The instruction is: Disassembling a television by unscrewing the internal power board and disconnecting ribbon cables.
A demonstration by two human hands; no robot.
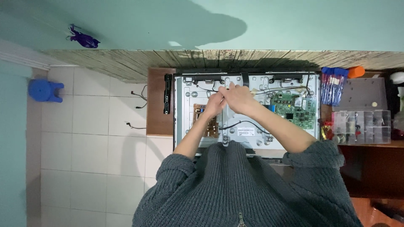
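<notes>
Both hands meet over centre of opened TV back panel [185, 126], which lies flat on table. Left hand [214, 104] and right hand [237, 97] touching, fingers pinched together around something small where black cable [240, 122] runs; exact item hidden, so grip contents unclear. Brown board [206, 122] just under left hand, green board [292, 110] to right.

Risks (judgement): tugging cable could strain connector; forearm may brush green board; loose small part could drop into chassis. Parts box [362, 126] well apart.
</notes>
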